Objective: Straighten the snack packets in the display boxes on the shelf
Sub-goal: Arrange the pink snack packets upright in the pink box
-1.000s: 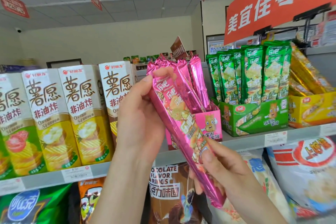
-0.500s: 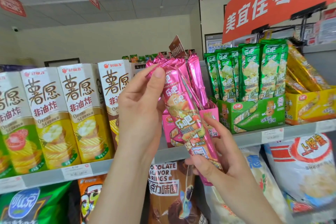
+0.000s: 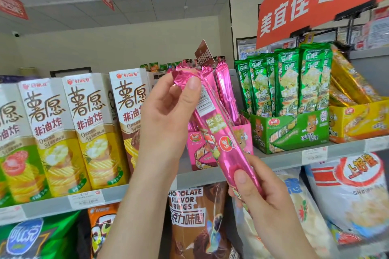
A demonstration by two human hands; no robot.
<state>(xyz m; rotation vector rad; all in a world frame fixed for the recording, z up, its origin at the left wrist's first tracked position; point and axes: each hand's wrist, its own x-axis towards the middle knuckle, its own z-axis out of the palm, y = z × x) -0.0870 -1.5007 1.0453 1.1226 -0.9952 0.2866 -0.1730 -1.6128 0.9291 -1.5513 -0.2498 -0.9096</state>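
Up at the shelf, just in front of the pink display box, I see one pink packet held on a slant between both hands. The left hand pinches its crimped top end, fingers against thumb. The right hand curls its fingers round the lower end, thumb pressed on the front. The packet's bottom tip is hidden in that hand, the box is half covered, and the packet's print is blurred.
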